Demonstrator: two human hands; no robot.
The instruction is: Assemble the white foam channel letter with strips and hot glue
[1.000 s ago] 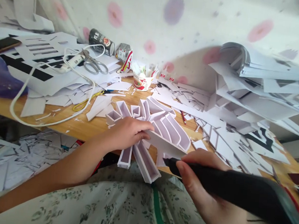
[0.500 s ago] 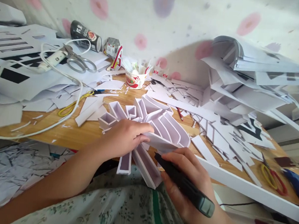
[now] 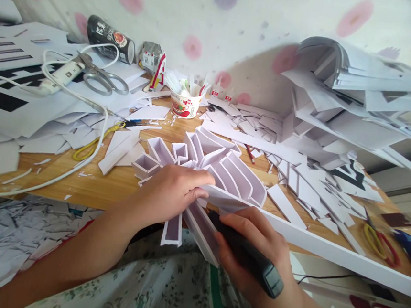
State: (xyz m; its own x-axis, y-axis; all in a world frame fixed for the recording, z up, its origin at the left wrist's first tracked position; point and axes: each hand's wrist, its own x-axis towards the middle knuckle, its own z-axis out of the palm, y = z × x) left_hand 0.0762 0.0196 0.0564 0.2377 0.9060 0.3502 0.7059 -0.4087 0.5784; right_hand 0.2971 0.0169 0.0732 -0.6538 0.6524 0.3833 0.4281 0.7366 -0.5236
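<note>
A white structure point(image 3: 235, 176) of thin upright board walls, with straight and curved channels, lies at the table's front edge, partly overhanging it. My left hand point(image 3: 179, 190) is closed on it, thumb and fingers pinching a wall near its middle. A long white strip point(image 3: 313, 235) runs from near that pinch out to the right. In my right hand point(image 3: 255, 244) is a black handheld tool point(image 3: 250, 254), its narrow end pointing up and left, close to the strip and the lower channel. I cannot tell whether its tip touches them.
Scissors point(image 3: 104, 78), a white power strip point(image 3: 61, 76) and its cable lie at the left. A paper cup point(image 3: 185, 102) stands at the back. Board offcuts point(image 3: 306, 187) and stacked sheets point(image 3: 369, 91) fill the right, with red-and-yellow-handled pliers point(image 3: 381, 241). Scraps point(image 3: 28, 239) lie below.
My right hand and the black tool have moved slightly left. The strip's near end is now seen beside the structure's wall, above my right hand. The view has shifted a little.
</note>
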